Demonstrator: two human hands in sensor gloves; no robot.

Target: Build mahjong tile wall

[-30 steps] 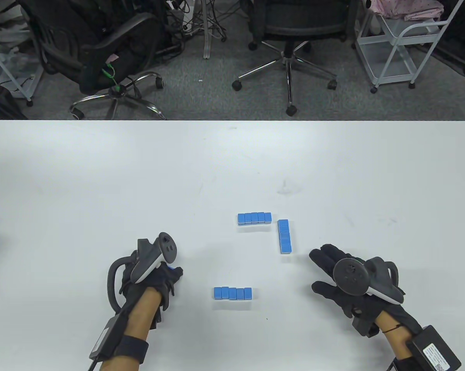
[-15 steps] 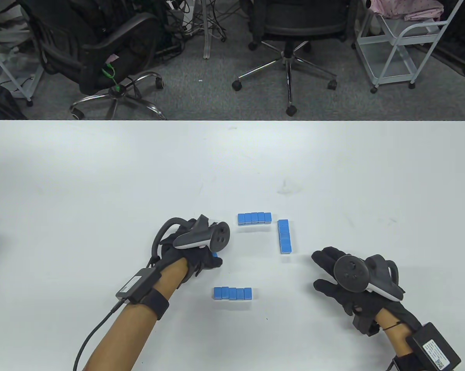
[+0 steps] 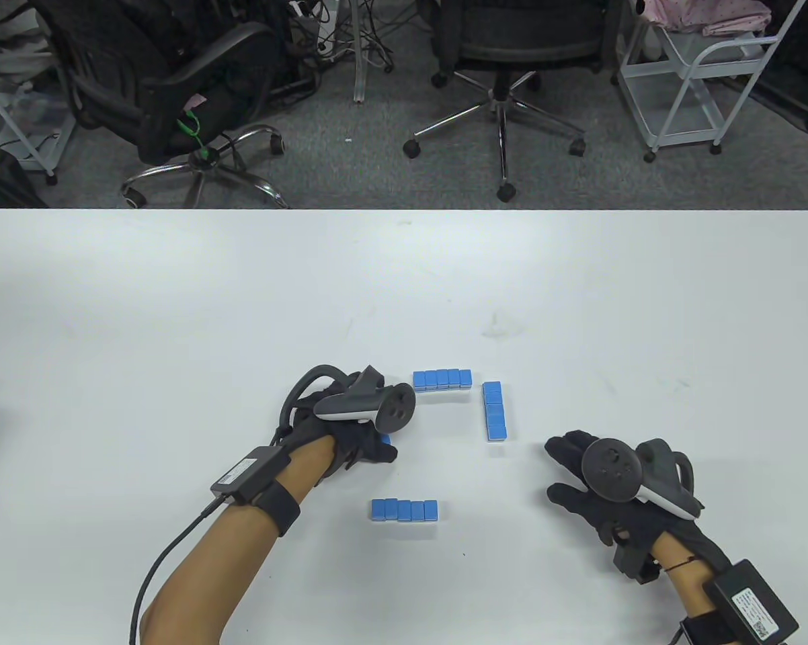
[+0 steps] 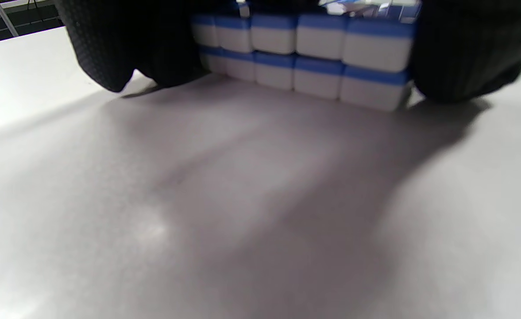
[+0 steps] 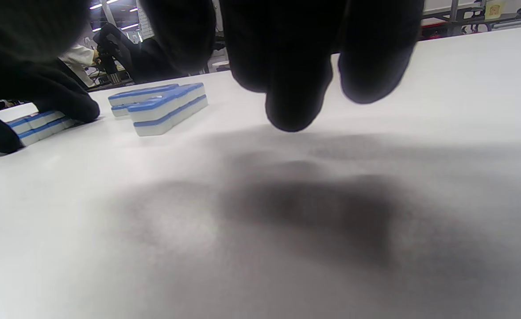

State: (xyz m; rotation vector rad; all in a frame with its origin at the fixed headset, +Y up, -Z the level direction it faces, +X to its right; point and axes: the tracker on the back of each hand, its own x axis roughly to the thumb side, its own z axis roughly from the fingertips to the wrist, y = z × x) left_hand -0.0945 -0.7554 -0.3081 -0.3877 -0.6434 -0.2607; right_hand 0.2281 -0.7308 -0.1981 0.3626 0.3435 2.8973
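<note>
Three rows of blue-backed mahjong tiles lie on the white table (image 3: 175,302): a far row (image 3: 443,379), a right row (image 3: 495,411) running front to back, and a near row (image 3: 404,510). My left hand (image 3: 367,450) is left of the gap between the far and near rows. It grips a two-layer tile row (image 4: 304,57) by its ends, and the row touches the table. Only one blue corner of that row (image 3: 385,440) shows from above. My right hand (image 3: 579,470) lies with fingers (image 5: 287,66) spread, empty, to the right of the right row.
Office chairs (image 3: 505,47) and a white cart (image 3: 700,80) stand on the floor beyond the table's far edge. In the right wrist view, the far and right rows (image 5: 163,106) and my left hand's row (image 5: 39,124) show at the left.
My left hand has moved from the lower left up and to the right with its tile row, now close to the far row's left end. My right hand has barely moved.
</note>
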